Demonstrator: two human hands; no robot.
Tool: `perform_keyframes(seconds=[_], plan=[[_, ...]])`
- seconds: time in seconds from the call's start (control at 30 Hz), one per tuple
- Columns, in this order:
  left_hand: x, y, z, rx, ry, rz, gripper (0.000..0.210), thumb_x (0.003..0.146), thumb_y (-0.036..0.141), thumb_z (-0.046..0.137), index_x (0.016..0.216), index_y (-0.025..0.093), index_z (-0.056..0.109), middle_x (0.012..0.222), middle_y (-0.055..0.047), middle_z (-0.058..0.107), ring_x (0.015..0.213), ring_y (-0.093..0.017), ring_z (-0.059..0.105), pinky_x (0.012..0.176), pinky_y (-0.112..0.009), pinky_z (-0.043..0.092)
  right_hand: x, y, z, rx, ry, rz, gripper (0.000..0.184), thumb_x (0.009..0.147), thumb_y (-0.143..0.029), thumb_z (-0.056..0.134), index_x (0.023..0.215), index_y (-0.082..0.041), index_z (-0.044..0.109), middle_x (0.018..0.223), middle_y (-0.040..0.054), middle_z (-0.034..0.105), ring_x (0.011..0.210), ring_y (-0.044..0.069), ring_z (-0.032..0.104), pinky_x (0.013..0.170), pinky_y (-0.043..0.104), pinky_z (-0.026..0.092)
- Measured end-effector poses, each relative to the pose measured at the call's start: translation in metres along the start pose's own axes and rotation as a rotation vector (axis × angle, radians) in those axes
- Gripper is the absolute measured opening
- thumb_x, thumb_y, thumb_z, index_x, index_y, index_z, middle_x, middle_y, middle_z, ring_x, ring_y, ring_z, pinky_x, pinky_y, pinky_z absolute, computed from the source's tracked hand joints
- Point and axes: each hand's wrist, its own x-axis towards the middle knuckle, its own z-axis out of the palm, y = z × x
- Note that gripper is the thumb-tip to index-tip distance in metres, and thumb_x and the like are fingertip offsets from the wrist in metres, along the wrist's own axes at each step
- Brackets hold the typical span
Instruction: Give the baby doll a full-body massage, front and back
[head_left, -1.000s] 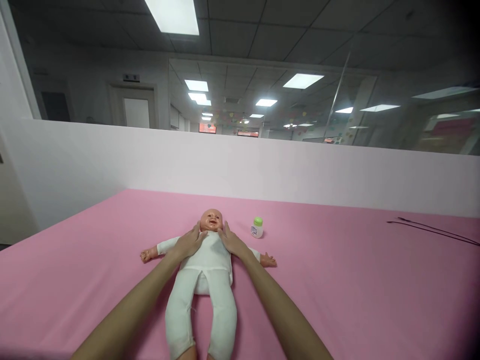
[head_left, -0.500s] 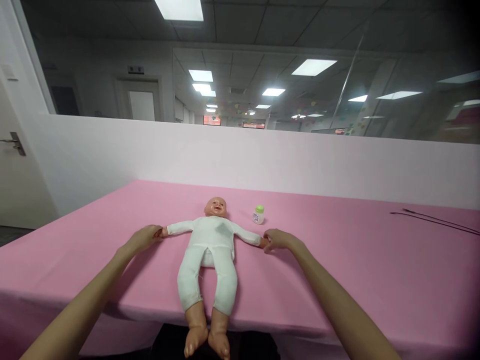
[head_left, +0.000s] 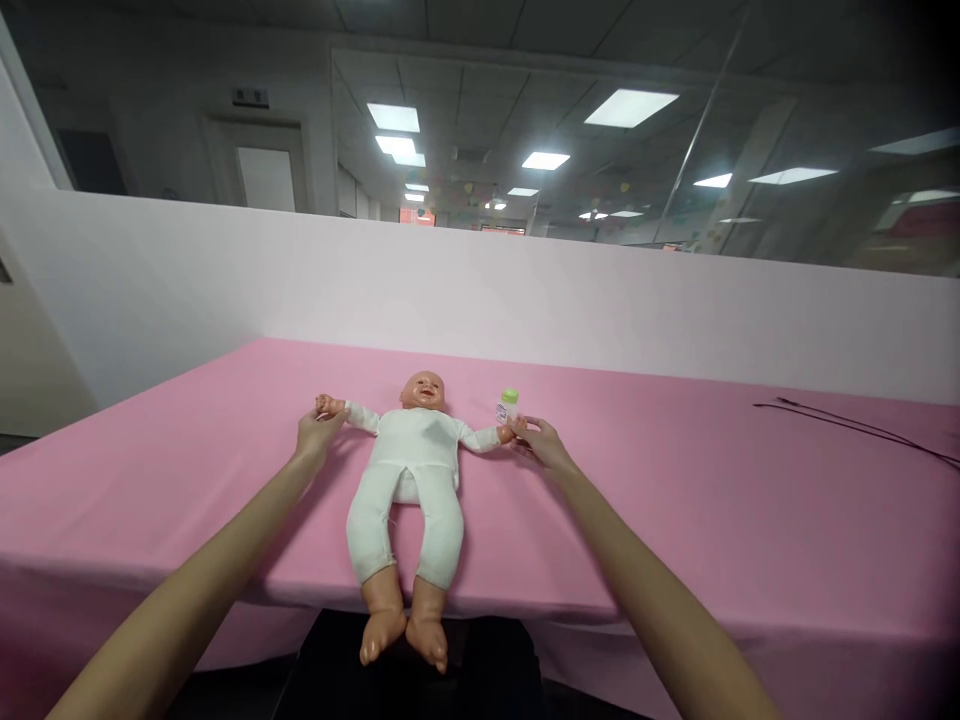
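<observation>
A baby doll (head_left: 416, 440) in a white suit lies on its back on a pink-covered table (head_left: 660, 520), its feet hanging over the front edge. My left hand (head_left: 319, 435) is closed around the doll's wrist on the left, and the doll's small hand shows beyond my fingers. My right hand (head_left: 541, 441) grips the doll's other hand between thumb and fingers. Both doll arms are stretched out sideways, bent slightly up toward the head. Just behind my right hand stands a small clear bottle (head_left: 505, 410) with a green cap, its lower part partly covered by the hands.
Two thin dark cords (head_left: 855, 423) lie at the table's right side. A white low wall (head_left: 525, 300) with a glass window above it runs along the back. A door (head_left: 30, 340) is partly visible at the far left.
Both my hands have moved up toward the doll's head, lifting its arms with them. The right one is now closer to the bottle. The camera view has tilted down slightly.
</observation>
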Motion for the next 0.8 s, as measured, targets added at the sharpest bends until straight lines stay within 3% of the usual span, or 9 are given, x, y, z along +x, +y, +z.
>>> perform_keyframes(seconds=[0.1, 0.2, 0.3, 0.4, 0.5, 0.57, 0.67, 0.73, 0.8], plan=[[-0.004, 0.004, 0.030, -0.009, -0.044, -0.011, 0.029, 0.080, 0.042, 0.069, 0.093, 0.020, 0.056, 0.093, -0.010, 0.070, 0.087, -0.026, 0.068, 0.073, -0.037, 0.055, 0.005, 0.016, 0.025, 0.005, 0.055, 0.008, 0.039, 0.082, -0.059, 0.074, 0.087, -0.023, 0.060, 0.075, 0.0070, 0.067, 0.072, 0.023, 0.067, 0.058, 0.034, 0.059], [-0.004, 0.007, 0.054, 0.010, -0.080, 0.065, 0.027, 0.082, 0.038, 0.065, 0.100, 0.020, 0.056, 0.103, -0.009, 0.070, 0.095, -0.025, 0.066, 0.080, -0.035, 0.055, 0.009, 0.030, 0.050, -0.039, 0.040, 0.015, 0.041, 0.073, -0.054, 0.080, 0.087, -0.022, 0.058, 0.067, 0.0019, 0.062, 0.058, 0.019, 0.059, 0.051, 0.033, 0.053], [-0.003, 0.004, 0.067, 0.117, -0.098, 0.214, 0.026, 0.091, 0.038, 0.054, 0.108, 0.019, 0.059, 0.107, -0.008, 0.068, 0.099, -0.024, 0.064, 0.085, -0.035, 0.053, 0.013, 0.036, 0.071, -0.071, 0.042, -0.047, 0.047, 0.070, -0.052, 0.080, 0.099, -0.021, 0.059, 0.082, 0.0045, 0.068, 0.070, 0.022, 0.064, 0.064, 0.036, 0.056], [-0.002, -0.003, 0.066, 0.217, -0.098, 0.382, 0.032, 0.094, 0.038, 0.053, 0.119, 0.020, 0.062, 0.119, -0.010, 0.063, 0.107, -0.024, 0.062, 0.089, -0.035, 0.053, 0.013, 0.035, 0.083, -0.112, 0.093, -0.178, 0.048, 0.080, -0.058, 0.068, 0.108, -0.020, 0.060, 0.105, 0.0103, 0.071, 0.096, 0.028, 0.067, 0.087, 0.042, 0.056], [-0.005, -0.006, 0.057, 0.269, -0.131, 0.519, 0.034, 0.096, 0.034, 0.053, 0.126, 0.022, 0.065, 0.127, -0.010, 0.062, 0.114, -0.024, 0.061, 0.095, -0.036, 0.053, 0.008, 0.031, 0.088, -0.132, 0.093, -0.317, 0.048, 0.087, -0.057, 0.062, 0.113, -0.017, 0.062, 0.113, 0.0125, 0.071, 0.104, 0.029, 0.066, 0.095, 0.043, 0.054], [-0.007, -0.004, 0.051, 0.304, -0.179, 0.562, 0.037, 0.097, 0.031, 0.052, 0.130, 0.022, 0.065, 0.129, -0.009, 0.065, 0.117, -0.025, 0.061, 0.099, -0.037, 0.052, 0.003, 0.028, 0.087, -0.135, 0.043, -0.407, 0.046, 0.089, -0.047, 0.063, 0.125, -0.018, 0.061, 0.123, 0.0113, 0.071, 0.110, 0.028, 0.066, 0.099, 0.042, 0.054], [-0.008, 0.000, 0.047, 0.351, -0.174, 0.502, 0.047, 0.095, 0.033, 0.057, 0.140, 0.023, 0.061, 0.129, -0.008, 0.070, 0.109, -0.025, 0.066, 0.097, -0.038, 0.053, -0.003, 0.024, 0.084, -0.240, -0.054, -0.560, 0.045, 0.090, -0.026, 0.056, 0.134, -0.025, 0.063, 0.135, 0.0056, 0.068, 0.124, 0.026, 0.062, 0.109, 0.043, 0.049], [-0.008, 0.001, 0.047, 0.361, -0.160, 0.484, 0.043, 0.094, 0.035, 0.060, 0.134, 0.022, 0.066, 0.123, -0.007, 0.074, 0.103, -0.025, 0.069, 0.096, -0.039, 0.054, -0.004, 0.025, 0.081, -0.367, -0.112, -0.648, 0.050, 0.087, -0.014, 0.047, 0.129, -0.028, 0.070, 0.134, 0.0027, 0.069, 0.128, 0.025, 0.060, 0.113, 0.045, 0.046], [-0.008, 0.000, 0.049, 0.359, -0.187, 0.556, 0.032, 0.094, 0.033, 0.059, 0.121, 0.022, 0.074, 0.121, -0.007, 0.076, 0.107, -0.026, 0.069, 0.099, -0.039, 0.053, -0.005, 0.028, 0.079, -0.496, -0.173, -0.716, 0.057, 0.083, -0.007, 0.042, 0.123, -0.031, 0.075, 0.131, 0.0019, 0.070, 0.129, 0.026, 0.058, 0.114, 0.048, 0.045]])
